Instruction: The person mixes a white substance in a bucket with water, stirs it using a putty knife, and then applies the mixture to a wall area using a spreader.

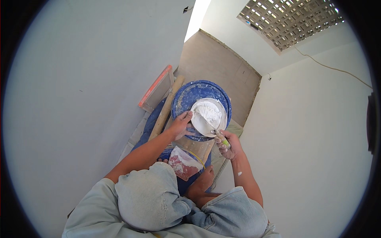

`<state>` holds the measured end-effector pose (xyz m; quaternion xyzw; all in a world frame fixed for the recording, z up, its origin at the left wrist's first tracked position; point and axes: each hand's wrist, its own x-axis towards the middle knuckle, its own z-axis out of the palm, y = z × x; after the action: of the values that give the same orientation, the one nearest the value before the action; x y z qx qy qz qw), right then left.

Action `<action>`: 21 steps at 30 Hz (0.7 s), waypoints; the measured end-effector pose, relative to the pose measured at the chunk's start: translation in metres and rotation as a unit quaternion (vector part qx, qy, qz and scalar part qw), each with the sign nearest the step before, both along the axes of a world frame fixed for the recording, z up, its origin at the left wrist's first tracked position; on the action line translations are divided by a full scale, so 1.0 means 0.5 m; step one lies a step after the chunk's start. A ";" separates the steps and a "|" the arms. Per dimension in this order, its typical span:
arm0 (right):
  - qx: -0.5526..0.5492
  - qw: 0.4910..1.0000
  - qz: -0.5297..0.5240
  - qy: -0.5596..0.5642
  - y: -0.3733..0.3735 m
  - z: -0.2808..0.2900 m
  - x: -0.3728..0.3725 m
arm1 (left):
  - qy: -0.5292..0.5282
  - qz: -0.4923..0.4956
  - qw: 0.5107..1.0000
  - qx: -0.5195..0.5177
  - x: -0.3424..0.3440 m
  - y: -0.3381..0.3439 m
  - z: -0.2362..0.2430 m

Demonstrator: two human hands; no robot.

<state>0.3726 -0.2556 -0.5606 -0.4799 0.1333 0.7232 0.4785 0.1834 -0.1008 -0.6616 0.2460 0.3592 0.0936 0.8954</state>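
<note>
A white bowl (pixel 200 126) sits on a round blue lid (pixel 182 95) smeared with white. Heaped in the bowl is white powder or plaster (pixel 210 110). My left hand (pixel 182 124) grips the bowl's left rim, thumb at the edge and fingers down its outer side. In my right hand (pixel 229 145) is a small trowel (pixel 225 141) with a green-marked handle, closed in the fingers at the bowl's lower right. Its blade reaches into the bowl against the white material, which partly hides it.
Between my feet lies a red plastering float (pixel 185 164) caked with white. A wooden pole (pixel 166 107) and an orange-edged board (pixel 156 89) lean left of the lid. White walls (pixel 313 131) stand close on both sides. A latticed vent opening (pixel 291 20) is at upper right.
</note>
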 end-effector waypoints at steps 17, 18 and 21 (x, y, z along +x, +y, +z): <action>0.108 0.424 0.443 -0.783 -0.002 0.096 -0.027 | 0.038 -0.009 0.999 0.011 0.002 -0.001 0.007; 0.042 0.427 0.484 -0.762 0.009 0.084 -0.048 | 0.036 -0.007 0.999 0.014 0.004 -0.001 0.009; -0.025 0.418 0.559 -0.716 -0.013 0.023 -0.070 | 0.038 -0.007 0.999 0.025 0.013 -0.018 0.008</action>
<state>0.3376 -0.2620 -0.5493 -0.8048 -0.5367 0.2230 -0.1202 0.1897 -0.1097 -0.6578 0.2743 0.3891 0.0872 0.8751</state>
